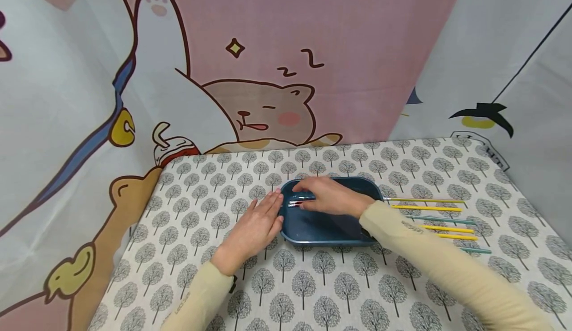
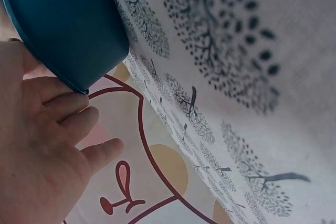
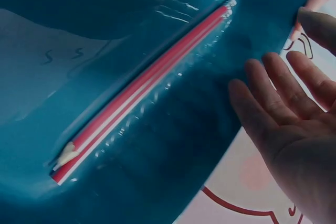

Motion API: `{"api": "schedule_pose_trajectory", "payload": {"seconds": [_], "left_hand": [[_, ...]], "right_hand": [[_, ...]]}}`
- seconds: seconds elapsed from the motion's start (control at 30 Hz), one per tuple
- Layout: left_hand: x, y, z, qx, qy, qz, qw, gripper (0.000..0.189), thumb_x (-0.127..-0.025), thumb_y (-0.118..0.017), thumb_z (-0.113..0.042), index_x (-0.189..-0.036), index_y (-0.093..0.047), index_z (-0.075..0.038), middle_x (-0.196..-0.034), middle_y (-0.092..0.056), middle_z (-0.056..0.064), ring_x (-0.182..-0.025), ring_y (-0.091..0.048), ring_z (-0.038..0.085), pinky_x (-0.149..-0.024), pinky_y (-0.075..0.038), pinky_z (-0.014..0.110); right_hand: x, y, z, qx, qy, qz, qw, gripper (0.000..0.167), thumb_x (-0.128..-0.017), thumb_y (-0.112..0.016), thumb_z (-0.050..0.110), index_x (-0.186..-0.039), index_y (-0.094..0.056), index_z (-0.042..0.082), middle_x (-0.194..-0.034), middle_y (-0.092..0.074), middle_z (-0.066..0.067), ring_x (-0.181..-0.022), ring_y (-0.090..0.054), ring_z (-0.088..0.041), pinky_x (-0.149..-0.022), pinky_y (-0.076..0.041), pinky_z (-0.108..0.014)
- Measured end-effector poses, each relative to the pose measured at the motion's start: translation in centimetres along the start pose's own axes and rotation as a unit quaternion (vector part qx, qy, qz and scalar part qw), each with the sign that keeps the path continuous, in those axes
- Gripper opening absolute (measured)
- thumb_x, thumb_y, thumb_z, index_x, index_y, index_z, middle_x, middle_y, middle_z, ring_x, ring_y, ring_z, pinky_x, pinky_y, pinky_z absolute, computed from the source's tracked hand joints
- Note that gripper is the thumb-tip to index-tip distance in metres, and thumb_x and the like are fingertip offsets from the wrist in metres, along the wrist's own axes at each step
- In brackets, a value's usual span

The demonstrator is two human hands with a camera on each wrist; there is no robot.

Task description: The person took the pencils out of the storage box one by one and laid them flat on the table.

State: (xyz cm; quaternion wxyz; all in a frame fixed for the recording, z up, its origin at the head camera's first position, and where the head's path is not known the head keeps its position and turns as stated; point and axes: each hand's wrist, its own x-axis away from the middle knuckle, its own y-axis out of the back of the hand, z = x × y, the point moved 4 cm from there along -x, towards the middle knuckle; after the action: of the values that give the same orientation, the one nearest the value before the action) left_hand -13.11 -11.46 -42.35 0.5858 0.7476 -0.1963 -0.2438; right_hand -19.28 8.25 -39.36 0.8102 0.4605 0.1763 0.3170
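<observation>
A dark blue rectangular basin stands on the cloth-covered table, with what looks like clear water inside. In the basin lie red-and-white striped pencils, seemingly two side by side, with a pale sharpened tip at one end and small bubbles along them. My left hand touches the basin's left end, its fingertips at the rim and its fingers fairly straight. Over the basin reaches my right hand. In the right wrist view its fingers are loosely bent beside the pencils, apart from them and holding nothing.
Right of the basin, yellow pencils, green pencils and a thin brownish stick with a silvery end lie in a row, partly behind the right sleeve. A printed cloth backdrop rises behind the table.
</observation>
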Motion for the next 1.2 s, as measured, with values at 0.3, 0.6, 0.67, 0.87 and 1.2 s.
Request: {"api": "schedule_pose_trajectory", "payload": {"seconds": [0.3,0.6,0.67,0.87,1.2], "left_hand": [[0.1,-0.1,-0.1,0.003,0.004,0.002,1.0,0.058,-0.112,-0.037,-0.034,-0.158,-0.037,0.0,-0.166,-0.033,0.016,-0.151,-0.036,0.032,-0.119,-0.032,0.06],[0.2,-0.2,-0.2,0.002,0.003,0.001,1.0,0.058,-0.112,-0.036,-0.033,-0.158,-0.037,0.001,-0.165,-0.034,0.018,-0.151,-0.036,0.033,-0.12,-0.03,0.06],[0.1,-0.2,-0.2,0.004,0.002,-0.002,1.0,0.058,-0.112,-0.036,-0.033,-0.158,-0.037,0.002,-0.165,-0.034,0.018,-0.151,-0.036,0.033,-0.12,-0.03,0.06],[0.1,-0.2,-0.1,0.01,0.0,-0.01,0.9999,0.057,-0.111,-0.038,-0.031,-0.158,-0.038,0.002,-0.165,-0.034,0.018,-0.151,-0.036,0.032,-0.119,-0.032,0.061],[-0.1,-0.4,-0.1,0.013,0.0,-0.015,0.9998,0.055,-0.111,-0.044,-0.027,-0.158,-0.039,0.002,-0.164,-0.035,0.017,-0.15,-0.037,0.032,-0.119,-0.033,0.06]], "right_hand": [[-0.1,-1.3,-1.0,-0.022,-0.002,0.017,0.9996,0.037,-0.096,-0.076,0.018,-0.13,-0.07,0.005,-0.123,-0.072,-0.007,-0.109,-0.069,-0.018,-0.095,-0.057,-0.039],[-0.2,-2.1,-1.7,-0.021,-0.001,0.018,0.9996,0.038,-0.094,-0.078,0.017,-0.129,-0.071,0.004,-0.12,-0.073,-0.007,-0.105,-0.07,-0.017,-0.092,-0.058,-0.036],[-0.2,-2.2,-1.9,-0.018,-0.001,0.018,0.9997,0.037,-0.093,-0.079,0.017,-0.127,-0.072,0.004,-0.118,-0.073,-0.006,-0.103,-0.07,-0.016,-0.09,-0.059,-0.036],[-0.1,-2.6,-2.3,-0.018,-0.011,0.019,0.9996,0.036,-0.094,-0.079,0.016,-0.127,-0.072,0.004,-0.117,-0.073,-0.005,-0.1,-0.07,-0.016,-0.087,-0.059,-0.035],[-0.2,-2.9,-2.6,0.002,-0.003,0.022,0.9997,0.027,-0.093,-0.079,0.014,-0.119,-0.076,0.007,-0.105,-0.072,-0.002,-0.09,-0.066,-0.012,-0.081,-0.058,-0.031]]}}
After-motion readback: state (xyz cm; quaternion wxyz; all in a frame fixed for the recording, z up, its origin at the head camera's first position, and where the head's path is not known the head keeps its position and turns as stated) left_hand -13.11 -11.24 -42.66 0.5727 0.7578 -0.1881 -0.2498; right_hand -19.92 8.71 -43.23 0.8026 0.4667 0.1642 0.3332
